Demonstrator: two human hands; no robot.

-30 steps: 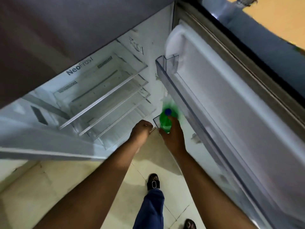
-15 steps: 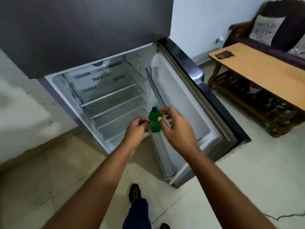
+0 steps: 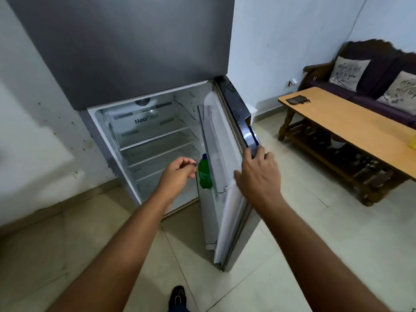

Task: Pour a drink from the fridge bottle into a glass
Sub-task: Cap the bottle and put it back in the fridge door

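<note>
A green bottle [image 3: 204,173] with a blue cap stands upright in the clear lower shelf of the open fridge door [image 3: 227,167]. My left hand [image 3: 179,171] is just left of the bottle, fingers pinched at the front corner of that clear shelf, not around the bottle. My right hand [image 3: 257,174] is on the door's outer edge, with its fingertips curled over the dark rim. No glass is in view.
The fridge [image 3: 126,52] has bare wire shelves inside. A long wooden table [image 3: 351,129] with a small dark object stands to the right. Behind it is a dark sofa [image 3: 378,70] with cushions. The floor is pale tile, and my foot shows below.
My right hand let go of the bottle and moved right onto the door's edge. My left hand stayed beside the bottle. My view pulled back from the fridge.
</note>
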